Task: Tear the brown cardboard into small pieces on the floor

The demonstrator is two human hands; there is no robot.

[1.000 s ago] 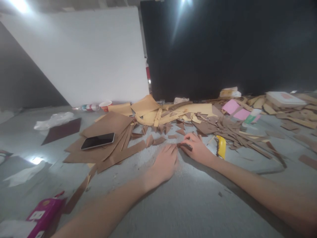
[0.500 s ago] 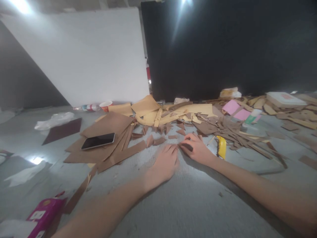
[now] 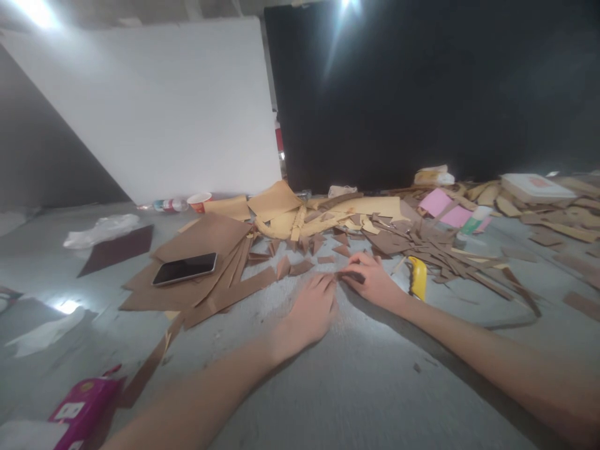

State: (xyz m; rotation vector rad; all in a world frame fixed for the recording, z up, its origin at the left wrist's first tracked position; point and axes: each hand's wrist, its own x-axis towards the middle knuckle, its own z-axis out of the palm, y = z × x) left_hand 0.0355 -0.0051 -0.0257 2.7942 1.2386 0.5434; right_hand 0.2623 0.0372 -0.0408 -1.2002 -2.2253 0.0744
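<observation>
My left hand (image 3: 315, 307) rests low over the grey table, its fingers bent together and its fingertips close to those of my right hand (image 3: 370, 280). The right hand's thumb and fingers are pinched at the same spot. Whatever lies between the fingertips is small and brownish, too hidden to name. Just beyond the hands lie several small folded brown paper pieces (image 3: 300, 267). To the right of my right hand is a yellow-handled cutter (image 3: 417, 278).
A black phone (image 3: 185, 269) lies on stacked brown paper sheets (image 3: 206, 234) at left. Brown paper strips (image 3: 435, 250) are heaped at right, near a glue stick (image 3: 475, 220). A purple packet (image 3: 84, 406) sits front left; a paper cup (image 3: 199, 201) stands behind. White and black boards close off the back.
The whole view has shifted very slightly. Both hands keep nearly the same place and pinched pose.
</observation>
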